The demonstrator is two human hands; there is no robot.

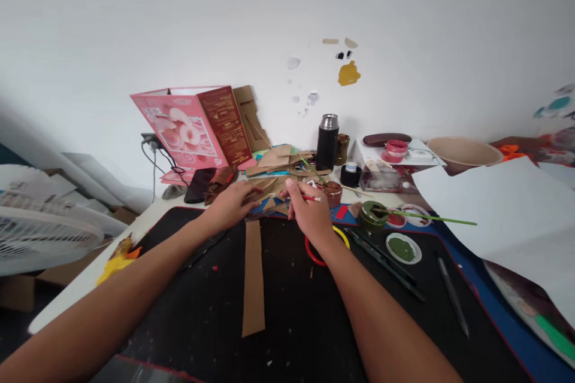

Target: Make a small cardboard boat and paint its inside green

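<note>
The strip [254,287] lies on the mat [309,317], closer to its near edge than both hands are, long axis running from the far edge towards the near one; its far end sits just beside the left hand [229,206], farther from the right hand [313,215]. The right hand pinches a slim red pencil [311,197]; the left hand's fingers are parted, nothing visibly held, though whether they touch the scraps [274,158] I cannot tell. The strip is flat, narrow brown cardboard, the scraps jagged, the ring [309,252] smooth and round
</note>
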